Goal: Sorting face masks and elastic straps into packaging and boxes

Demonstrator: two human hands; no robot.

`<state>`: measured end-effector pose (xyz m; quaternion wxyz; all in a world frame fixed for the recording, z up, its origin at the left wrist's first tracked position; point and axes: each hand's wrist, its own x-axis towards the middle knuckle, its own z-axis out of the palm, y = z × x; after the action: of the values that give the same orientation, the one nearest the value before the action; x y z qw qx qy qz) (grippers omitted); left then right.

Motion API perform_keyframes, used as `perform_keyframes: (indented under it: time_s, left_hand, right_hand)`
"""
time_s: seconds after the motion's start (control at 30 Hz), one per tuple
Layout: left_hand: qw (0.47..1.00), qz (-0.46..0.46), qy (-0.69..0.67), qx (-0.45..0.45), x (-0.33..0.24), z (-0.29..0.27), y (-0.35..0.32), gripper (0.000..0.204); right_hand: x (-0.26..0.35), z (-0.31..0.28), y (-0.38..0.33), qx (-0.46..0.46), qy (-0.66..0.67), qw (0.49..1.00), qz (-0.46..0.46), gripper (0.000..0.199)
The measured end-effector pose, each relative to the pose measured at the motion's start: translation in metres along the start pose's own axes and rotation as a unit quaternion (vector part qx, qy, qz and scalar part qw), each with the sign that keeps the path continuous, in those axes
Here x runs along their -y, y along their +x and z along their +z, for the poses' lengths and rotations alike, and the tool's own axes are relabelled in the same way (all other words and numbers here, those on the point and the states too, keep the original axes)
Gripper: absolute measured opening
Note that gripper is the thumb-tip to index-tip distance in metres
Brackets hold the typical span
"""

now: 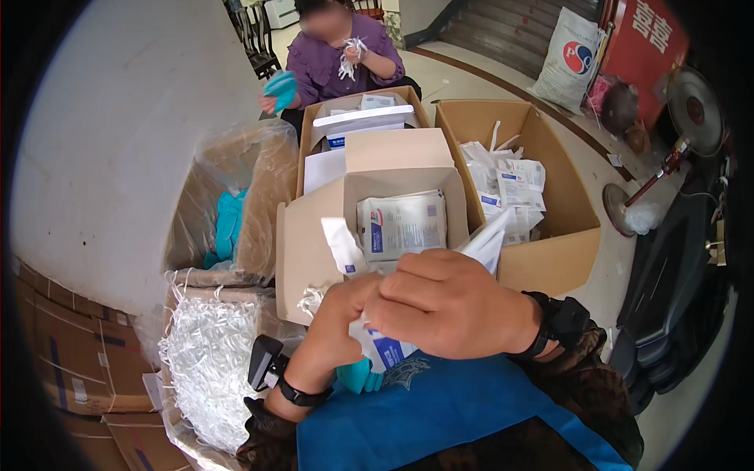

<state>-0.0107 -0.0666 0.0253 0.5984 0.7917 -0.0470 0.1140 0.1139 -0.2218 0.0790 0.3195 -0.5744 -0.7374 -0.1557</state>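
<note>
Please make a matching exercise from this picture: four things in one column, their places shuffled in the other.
Things
1. Neatly layered packets
2. Jumbled packets
3. White strips
4. Pedestal fan

Places
A. Heaped at the lower left
B. Inside the right-hand cardboard box
C. At the far right
D. Inside the front middle box

Pairs: 1-D, 2-B, 3-A, 4-C

The person's bare left hand [345, 310] and bare right hand [444, 302] meet just below the frame's centre, fingers curled inward, the right one's knuckles uppermost. The left forearm [302, 365] slants up from the lower left; the right wrist [540, 326], black-banded, comes in from the lower right.
</note>
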Motion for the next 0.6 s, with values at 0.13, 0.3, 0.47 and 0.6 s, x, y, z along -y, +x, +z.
perform_keyframes:
  time_s: [0.13, 0.3, 0.47, 0.6]
  left_hand:
    - [0.997, -0.013, -0.026, -0.067, -0.009, -0.008, -0.001, 0.051]
    - [0.984, 0.040, -0.128, -0.118, 0.001, -0.002, -0.001, 0.041]
    - [0.987, -0.060, -0.016, -0.149, 0.002, -0.008, 0.011, 0.029]
    - [0.947, -0.105, -0.148, -0.263, 0.006, -0.020, 0.026, 0.012]
  right_hand:
    - [-0.013, -0.023, -0.003, -0.026, -0.040, 0.996, 0.081, 0.050]
    - [-0.036, -0.045, -0.052, 0.056, 0.040, 0.978, 0.199, 0.024]
    - [-0.068, -0.069, -0.102, -0.052, -0.032, 0.958, 0.282, 0.009]
    - [-0.136, -0.114, -0.194, -0.175, -0.084, 0.837, 0.512, 0.012]
